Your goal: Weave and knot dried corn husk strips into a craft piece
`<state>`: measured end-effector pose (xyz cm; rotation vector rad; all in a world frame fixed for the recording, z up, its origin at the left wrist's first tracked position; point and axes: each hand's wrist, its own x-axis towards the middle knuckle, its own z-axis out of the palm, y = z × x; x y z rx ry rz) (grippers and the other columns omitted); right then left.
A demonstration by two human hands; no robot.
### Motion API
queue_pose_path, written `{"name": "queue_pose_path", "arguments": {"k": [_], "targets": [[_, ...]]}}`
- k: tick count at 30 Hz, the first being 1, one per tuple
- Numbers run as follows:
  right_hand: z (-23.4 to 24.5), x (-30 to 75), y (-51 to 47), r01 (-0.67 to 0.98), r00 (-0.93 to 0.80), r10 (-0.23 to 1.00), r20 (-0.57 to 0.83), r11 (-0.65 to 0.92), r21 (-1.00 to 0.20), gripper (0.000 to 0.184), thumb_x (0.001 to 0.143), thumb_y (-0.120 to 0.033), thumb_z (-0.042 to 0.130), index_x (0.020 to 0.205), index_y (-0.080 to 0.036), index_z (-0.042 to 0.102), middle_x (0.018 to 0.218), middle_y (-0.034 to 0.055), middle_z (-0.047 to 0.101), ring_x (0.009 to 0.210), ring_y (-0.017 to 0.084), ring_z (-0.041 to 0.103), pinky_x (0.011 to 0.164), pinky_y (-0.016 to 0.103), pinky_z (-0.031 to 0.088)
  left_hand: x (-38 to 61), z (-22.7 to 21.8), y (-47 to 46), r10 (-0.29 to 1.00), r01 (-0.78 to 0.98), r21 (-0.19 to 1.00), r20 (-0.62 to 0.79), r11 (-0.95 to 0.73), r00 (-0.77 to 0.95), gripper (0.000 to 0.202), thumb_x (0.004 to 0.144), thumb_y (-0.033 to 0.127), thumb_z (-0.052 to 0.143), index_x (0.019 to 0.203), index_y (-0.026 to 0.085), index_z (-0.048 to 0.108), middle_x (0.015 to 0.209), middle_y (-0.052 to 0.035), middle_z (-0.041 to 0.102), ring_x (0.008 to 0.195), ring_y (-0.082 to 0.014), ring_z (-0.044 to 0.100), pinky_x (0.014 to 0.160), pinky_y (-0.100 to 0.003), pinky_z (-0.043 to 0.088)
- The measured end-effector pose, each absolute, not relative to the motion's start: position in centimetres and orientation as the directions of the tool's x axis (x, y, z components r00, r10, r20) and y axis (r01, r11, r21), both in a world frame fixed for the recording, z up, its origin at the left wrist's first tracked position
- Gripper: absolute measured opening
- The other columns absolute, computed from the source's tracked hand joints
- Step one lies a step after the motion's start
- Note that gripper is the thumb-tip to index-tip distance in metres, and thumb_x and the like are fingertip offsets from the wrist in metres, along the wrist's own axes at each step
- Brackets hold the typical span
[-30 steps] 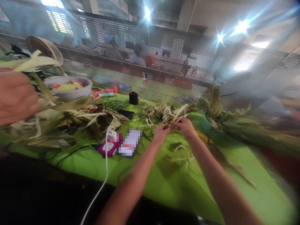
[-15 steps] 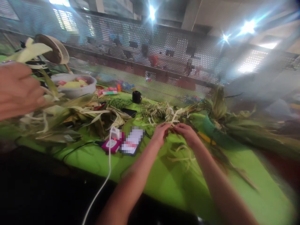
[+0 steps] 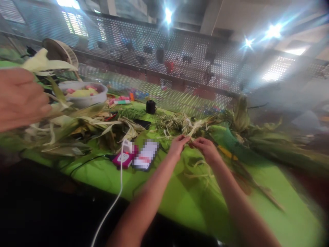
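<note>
My left hand (image 3: 178, 146) and my right hand (image 3: 205, 148) come close together above the green table (image 3: 177, 192). Both are closed, pinching a pale strip of corn husk (image 3: 194, 128) that sticks up between the fingertips. The exact grip is small and partly hidden by the fingers. Just beyond lies a heap of dry, shredded husk (image 3: 169, 121). Thin loose husk strips (image 3: 202, 171) rest on the table below my right hand.
At the left, a co-worker's hand (image 3: 22, 99) holds pale husk above a husk pile (image 3: 74, 127). A pink power adapter (image 3: 124, 159) with a white cable and a phone (image 3: 146, 156) lie left of my arms. Behind are a white bowl (image 3: 102, 94), a black cup (image 3: 150, 107) and a mesh partition (image 3: 180, 61).
My hands stay nearly in place, with the fingers shifting slightly on the husk strip. The co-worker's husk has swung to the right. The view has moved a little.
</note>
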<state>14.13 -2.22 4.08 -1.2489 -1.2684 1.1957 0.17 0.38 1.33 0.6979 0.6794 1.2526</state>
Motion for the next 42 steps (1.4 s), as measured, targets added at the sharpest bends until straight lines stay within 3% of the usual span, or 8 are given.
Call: {"name": "queue_pose_path", "arguments": {"k": [5, 10, 15, 24, 29, 33, 37, 42], "targets": [[4.2, 14.6, -2.4, 0.119, -0.051, 0.999, 0.008, 0.014, -0.993, 0.034, 0.062, -0.048, 0.08, 0.067, -0.018, 0.066, 0.067, 0.001, 0.067, 0.061, 0.013, 0.054, 0.061, 0.026, 0.041, 0.0, 1.5, 0.4, 0.976, -0.607, 0.774, -0.063, 0.18, 0.208, 0.031, 0.054, 0.033, 0.085, 0.069, 0.014, 0.065, 0.048, 0.0059, 0.049, 0.044, -0.0063, 0.042, 0.048, -0.022, 0.032], [4.8, 14.5, -1.9, 0.161, 0.034, 0.999, 0.037, 0.031, -0.986, 0.04, 0.064, -0.054, 0.076, 0.077, -0.018, 0.067, 0.066, -0.0002, 0.065, 0.059, 0.013, 0.053, 0.059, 0.026, 0.041, -0.1, 1.6, 0.5, 0.97, -0.559, 0.806, -0.068, 0.193, 0.235, 0.029, 0.054, 0.031, 0.085, 0.068, 0.013, 0.066, 0.044, 0.0055, 0.047, 0.046, -0.0087, 0.047, 0.052, -0.022, 0.036], [4.3, 13.8, -1.1, 0.142, 0.118, 0.987, 0.108, 0.091, -0.986, 0.036, 0.063, -0.051, 0.077, 0.073, -0.019, 0.061, 0.064, -0.0016, 0.062, 0.058, 0.013, 0.053, 0.06, 0.027, 0.041, 0.1, 1.0, 0.7, 0.964, -0.541, 0.824, -0.021, 0.168, 0.267, 0.03, 0.057, 0.033, 0.083, 0.073, 0.013, 0.069, 0.06, 0.0001, 0.062, 0.053, -0.0093, 0.053, 0.057, -0.023, 0.039], [4.6, 13.7, -1.4, 0.084, 0.136, 0.988, 0.068, 0.057, -0.995, 0.032, 0.06, -0.044, 0.079, 0.067, -0.019, 0.062, 0.06, -0.0018, 0.061, 0.054, 0.012, 0.051, 0.056, 0.026, 0.04, 0.2, 0.7, 0.6, 0.962, -0.514, 0.845, -0.003, 0.148, 0.272, 0.025, 0.059, 0.031, 0.08, 0.072, 0.013, 0.069, 0.058, 0.0018, 0.061, 0.052, -0.0083, 0.05, 0.055, -0.022, 0.037], [4.8, 15.1, -1.3, 0.172, 0.099, 0.987, 0.129, 0.111, -0.979, 0.033, 0.066, -0.045, 0.077, 0.084, -0.018, 0.071, 0.077, 0.0022, 0.07, 0.069, 0.015, 0.061, 0.071, 0.03, 0.048, -0.2, 1.7, 0.3, 0.947, -0.536, 0.808, -0.082, 0.245, 0.309, 0.023, 0.057, 0.028, 0.081, 0.067, 0.014, 0.066, 0.049, 0.0031, 0.054, 0.044, -0.0069, 0.044, 0.048, -0.023, 0.031], [5.0, 17.1, -1.8, 0.4, 0.042, 0.944, 0.327, 0.284, -0.871, 0.026, 0.072, -0.038, 0.075, 0.09, -0.02, 0.073, 0.085, 0.0039, 0.072, 0.077, 0.019, 0.064, 0.077, 0.033, 0.049, -0.7, 2.1, 0.4, 0.924, -0.49, 0.819, -0.12, 0.3, 0.364, 0.025, 0.058, 0.03, 0.081, 0.063, 0.013, 0.064, 0.043, 0.0053, 0.045, 0.037, -0.0035, 0.031, 0.042, -0.022, 0.019], [5.3, 18.0, -3.0, 0.603, -0.203, 0.837, 0.508, 0.516, -0.608, 0.017, 0.081, -0.032, 0.069, 0.095, -0.024, 0.075, 0.092, 0.0055, 0.069, 0.085, 0.02, 0.064, 0.08, 0.034, 0.051, -1.0, 1.6, 0.7, 0.901, -0.438, 0.845, -0.11, 0.306, 0.419, 0.026, 0.058, 0.032, 0.08, 0.065, 0.013, 0.063, 0.041, 0.0072, 0.04, 0.035, -0.0026, 0.026, 0.041, -0.023, 0.011], [4.8, 17.3, -3.6, 0.629, -0.347, 0.722, 0.599, 0.653, -0.423, 0.02, 0.085, -0.025, 0.067, 0.102, -0.029, 0.075, 0.095, 0.0043, 0.066, 0.088, 0.019, 0.064, 0.08, 0.033, 0.051, -0.9, 1.4, 0.7, 0.894, -0.392, 0.87, -0.113, 0.3, 0.433, 0.025, 0.06, 0.03, 0.079, 0.067, 0.014, 0.062, 0.043, 0.0078, 0.042, 0.037, -0.0028, 0.028, 0.042, -0.023, 0.011]]}}
